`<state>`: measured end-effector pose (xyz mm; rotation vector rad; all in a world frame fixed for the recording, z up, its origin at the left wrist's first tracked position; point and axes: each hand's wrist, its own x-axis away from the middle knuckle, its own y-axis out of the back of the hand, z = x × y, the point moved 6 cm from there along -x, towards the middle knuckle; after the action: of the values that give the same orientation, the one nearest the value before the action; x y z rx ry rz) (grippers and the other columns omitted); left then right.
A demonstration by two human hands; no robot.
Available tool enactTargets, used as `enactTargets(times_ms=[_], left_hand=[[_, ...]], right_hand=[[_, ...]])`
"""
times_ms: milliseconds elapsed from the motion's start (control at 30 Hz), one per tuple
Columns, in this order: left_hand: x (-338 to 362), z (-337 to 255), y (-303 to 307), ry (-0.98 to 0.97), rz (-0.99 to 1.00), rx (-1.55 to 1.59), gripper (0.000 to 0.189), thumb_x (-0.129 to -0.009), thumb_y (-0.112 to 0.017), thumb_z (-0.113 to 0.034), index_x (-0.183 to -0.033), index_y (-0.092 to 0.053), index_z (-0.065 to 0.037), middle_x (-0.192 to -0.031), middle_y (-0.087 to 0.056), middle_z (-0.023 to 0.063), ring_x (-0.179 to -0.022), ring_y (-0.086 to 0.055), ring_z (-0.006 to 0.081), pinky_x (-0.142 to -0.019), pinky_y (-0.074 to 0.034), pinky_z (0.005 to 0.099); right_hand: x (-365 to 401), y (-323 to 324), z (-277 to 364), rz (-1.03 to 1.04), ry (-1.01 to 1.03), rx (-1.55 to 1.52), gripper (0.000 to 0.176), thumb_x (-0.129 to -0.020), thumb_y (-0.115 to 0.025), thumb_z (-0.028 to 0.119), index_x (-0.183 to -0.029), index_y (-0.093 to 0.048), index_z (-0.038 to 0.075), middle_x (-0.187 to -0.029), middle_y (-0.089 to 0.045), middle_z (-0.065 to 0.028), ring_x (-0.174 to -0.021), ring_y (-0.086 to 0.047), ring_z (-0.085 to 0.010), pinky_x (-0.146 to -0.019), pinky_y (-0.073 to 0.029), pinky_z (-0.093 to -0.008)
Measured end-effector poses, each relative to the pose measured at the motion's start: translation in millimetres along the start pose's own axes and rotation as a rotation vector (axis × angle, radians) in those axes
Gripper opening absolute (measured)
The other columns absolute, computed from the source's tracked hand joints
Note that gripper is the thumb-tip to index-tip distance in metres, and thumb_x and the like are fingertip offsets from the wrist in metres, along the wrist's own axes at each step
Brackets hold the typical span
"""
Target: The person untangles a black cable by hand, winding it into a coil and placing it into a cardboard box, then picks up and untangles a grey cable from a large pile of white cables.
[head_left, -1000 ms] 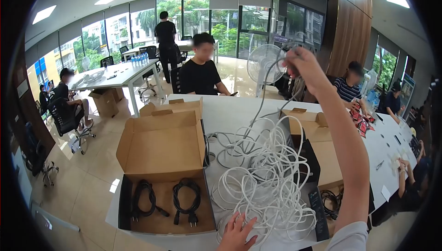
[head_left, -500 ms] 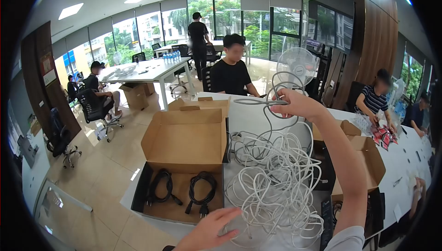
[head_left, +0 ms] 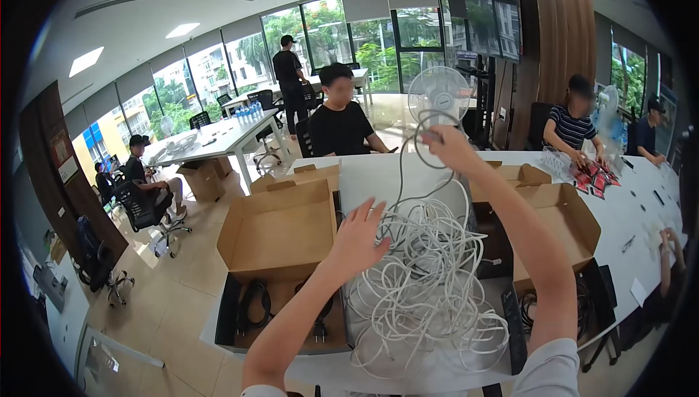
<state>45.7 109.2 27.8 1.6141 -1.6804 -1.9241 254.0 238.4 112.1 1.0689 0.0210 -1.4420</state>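
Note:
My right hand is raised over the far side of the table, its fingers closed on a grey cable that hangs in loops and runs down into the pile. Below it spreads a large tangle of white cables. At the left edge of that tangle is my left hand, fingers apart, holding nothing. My left forearm partly covers an open cardboard box with coiled black power cables in it.
Another open box with black cables stands at the right, near a dark box. A person in black sits across the table. At right, a person in stripes handles red packets. A fan stands behind.
My left hand has moved up and forward from the near edge of the pile to its left side. My right hand still grips the grey cable, now held higher. The view has shifted.

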Motion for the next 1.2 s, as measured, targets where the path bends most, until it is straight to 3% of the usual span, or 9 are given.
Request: enactTargets(times_ms=[167, 400, 700, 800, 900, 1000, 1033, 1133, 1200], left_hand=[[-18, -4, -58, -0.046, 0.060, -0.189, 0.062, -0.074, -0.068, -0.022, -0.129, -0.045, -0.006, -0.139, -0.034, 0.0210, -0.128, -0.034, 0.0378, -0.100, -0.032, 0.0533], [5, -22, -58, -0.169, -0.049, -0.431, 0.044, -0.070, -0.069, -0.023, -0.109, -0.057, -0.007, -0.142, -0.031, 0.0203, -0.130, -0.032, 0.0329, -0.098, -0.032, 0.0503], [-33, -12, -7, 0.054, -0.310, -0.097, 0.041, -0.071, -0.071, -0.033, -0.101, -0.059, -0.008, -0.098, -0.057, 0.0077, -0.098, -0.050, 0.0273, -0.082, -0.036, 0.0426], [-46, 10, -23, 0.146, -0.208, -0.118, 0.040, -0.073, -0.071, -0.033, -0.102, -0.057, -0.010, -0.102, -0.057, 0.0091, -0.102, -0.049, 0.0286, -0.081, -0.037, 0.0444], [-54, 21, -17, 0.065, -0.406, -0.095, 0.029, -0.080, -0.065, -0.029, -0.099, -0.056, -0.008, -0.093, -0.060, 0.0094, -0.092, -0.056, 0.0309, -0.073, -0.041, 0.0450], [-61, 48, -6, 0.306, -0.320, 0.243, 0.019, -0.088, -0.056, -0.022, -0.097, -0.053, -0.005, -0.081, -0.061, 0.0091, -0.076, -0.060, 0.0317, -0.065, -0.045, 0.0428], [-61, 51, 4, 0.262, -0.393, 0.126, 0.013, -0.093, -0.048, -0.016, -0.096, -0.050, -0.004, -0.076, -0.063, 0.0102, -0.064, -0.061, 0.0287, -0.060, -0.047, 0.0396], [-66, 70, 32, 0.281, -0.509, 0.322, 0.011, -0.093, -0.047, -0.015, -0.096, -0.048, -0.005, -0.086, -0.067, 0.0114, -0.070, -0.064, 0.0228, -0.061, -0.048, 0.0364], [-71, 77, 46, 0.378, -0.459, 0.784, 0.016, -0.097, -0.046, -0.024, -0.097, -0.046, -0.008, -0.103, -0.065, 0.0144, -0.080, -0.065, 0.0226, -0.067, -0.052, 0.0313]], right_hand=[[10, 76, 32, -0.245, -0.197, -0.393, 0.035, -0.093, -0.055, 0.036, -0.091, -0.063, 0.002, -0.068, -0.055, -0.0019, -0.058, -0.045, -0.0064, -0.051, -0.035, -0.0245], [37, 182, 32, -0.546, -0.045, -0.592, 0.032, -0.093, -0.056, 0.038, -0.093, -0.058, 0.006, -0.065, -0.049, 0.0040, -0.047, -0.037, -0.0019, -0.041, -0.027, -0.0188], [81, 214, 77, -0.619, 0.082, -0.698, 0.031, -0.095, -0.054, 0.034, -0.094, -0.058, 0.004, -0.063, -0.041, 0.0048, -0.048, -0.029, -0.0036, -0.048, -0.025, -0.0206], [91, 219, 105, -0.618, 0.143, -0.703, 0.032, -0.095, -0.054, 0.034, -0.097, -0.059, 0.002, -0.063, -0.041, 0.0047, -0.048, -0.029, -0.0040, -0.049, -0.025, -0.0205], [95, 215, 107, -0.636, 0.099, -0.694, 0.033, -0.096, -0.052, 0.033, -0.099, -0.059, 0.001, -0.064, -0.043, 0.0042, -0.048, -0.029, -0.0043, -0.049, -0.027, -0.0209], [100, 207, 99, -0.677, 0.046, -0.674, 0.031, -0.095, -0.053, 0.034, -0.098, -0.059, 0.003, -0.066, -0.047, 0.0032, -0.050, -0.034, -0.0042, -0.050, -0.030, -0.0210], [101, 204, 94, -0.692, 0.031, -0.661, 0.031, -0.095, -0.053, 0.035, -0.098, -0.059, 0.004, -0.067, -0.048, 0.0028, -0.051, -0.036, -0.0042, -0.050, -0.031, -0.0210], [102, 184, 66, -0.619, -0.104, -0.507, 0.030, -0.094, -0.054, 0.036, -0.095, -0.058, 0.007, -0.069, -0.051, 0.0022, -0.053, -0.042, -0.0045, -0.050, -0.033, -0.0211], [95, 159, 38, -0.462, -0.178, -0.457, 0.030, -0.094, -0.053, 0.036, -0.094, -0.058, 0.007, -0.069, -0.053, 0.0023, -0.053, -0.046, -0.0058, -0.050, -0.036, -0.0208]])
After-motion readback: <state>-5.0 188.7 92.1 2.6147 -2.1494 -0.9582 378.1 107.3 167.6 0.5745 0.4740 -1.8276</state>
